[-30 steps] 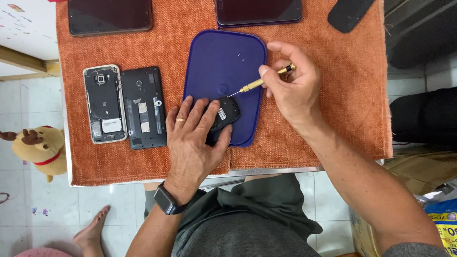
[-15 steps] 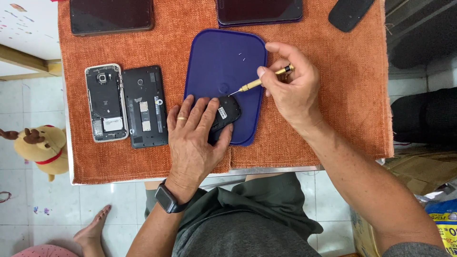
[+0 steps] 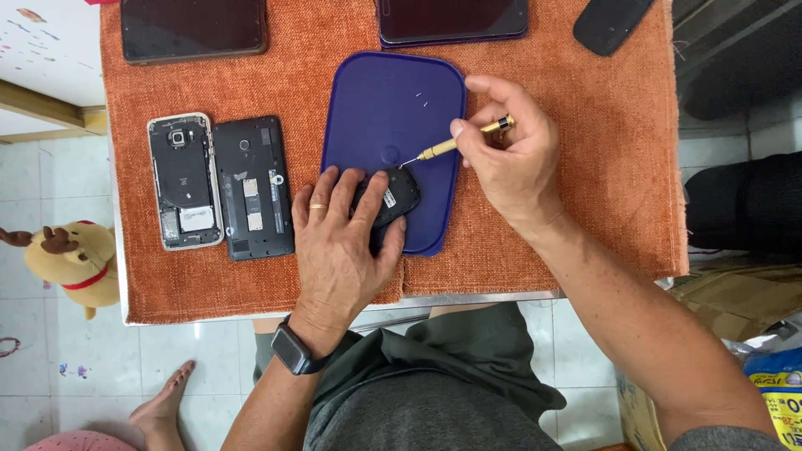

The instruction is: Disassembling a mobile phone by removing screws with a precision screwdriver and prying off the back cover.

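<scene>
Work surface: a table covered by a coarse rust-orange woven cloth [image 3: 585,192], standing over a pale tiled floor [image 3: 50,175] with a brown plush toy [image 3: 71,259] at the left and a bare foot [image 3: 163,401] below the table's near edge. Centre of cloth: a dark blue rounded-rectangle plastic lid [image 3: 393,108], laid flat, a few tiny pale specks on its upper part. On the lid's lower edge: a small black rounded device [image 3: 391,196], pinned under the left hand [image 3: 338,250], fingers spread flat over it, a gold ring on one finger, a dark watch at the wrist. The right hand [image 3: 510,159] pinches a slim brass-coloured precision screwdriver [image 3: 459,142] between thumb and fingertips, its tip touching the device's upper edge. Left of the lid, side by side and nearly touching: an opened silver-framed phone body [image 3: 184,182] and a black opened phone body [image 3: 253,188]. Along the far edge: two dark-screened phones [image 3: 194,29] [image 3: 451,21] and a black oblong case [image 3: 610,25]. Open cloth lies right of the lid and between the lid and far phones; the near edge is close under the left wrist.
</scene>
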